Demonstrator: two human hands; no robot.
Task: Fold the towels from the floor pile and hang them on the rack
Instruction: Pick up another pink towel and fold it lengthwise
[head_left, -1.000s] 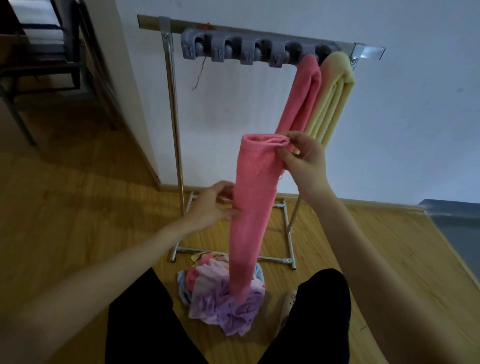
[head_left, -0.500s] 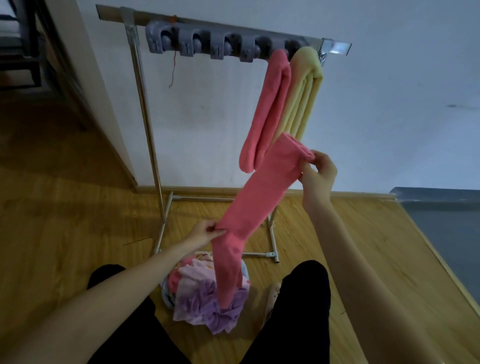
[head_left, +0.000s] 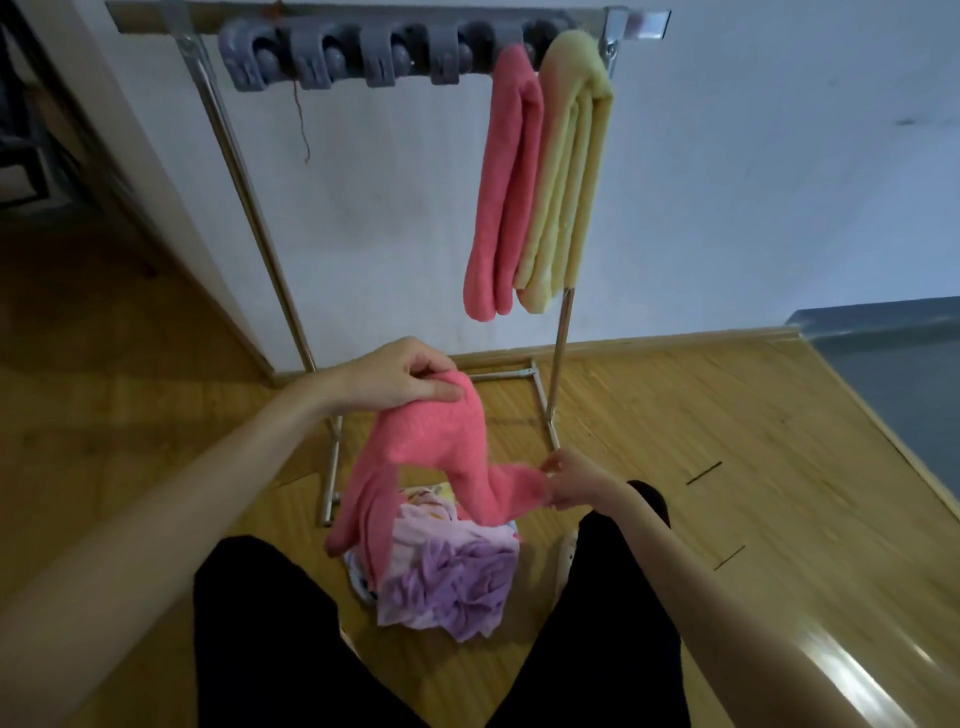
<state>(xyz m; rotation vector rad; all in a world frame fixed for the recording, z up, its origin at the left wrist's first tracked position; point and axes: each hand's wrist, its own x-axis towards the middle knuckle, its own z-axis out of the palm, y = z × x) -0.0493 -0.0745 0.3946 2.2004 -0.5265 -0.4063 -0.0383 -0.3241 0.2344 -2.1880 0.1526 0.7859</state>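
Pinching the pink towel (head_left: 426, 447) at both ends — left hand (head_left: 400, 376) high, right hand (head_left: 569, 480) low.

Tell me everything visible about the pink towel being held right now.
The pink towel in hand looks like fluffy terry, folded into a long narrow strip. It drapes bent over the left hand, which grips its top. The right hand pinches one end low; the other end dangles over the floor pile.
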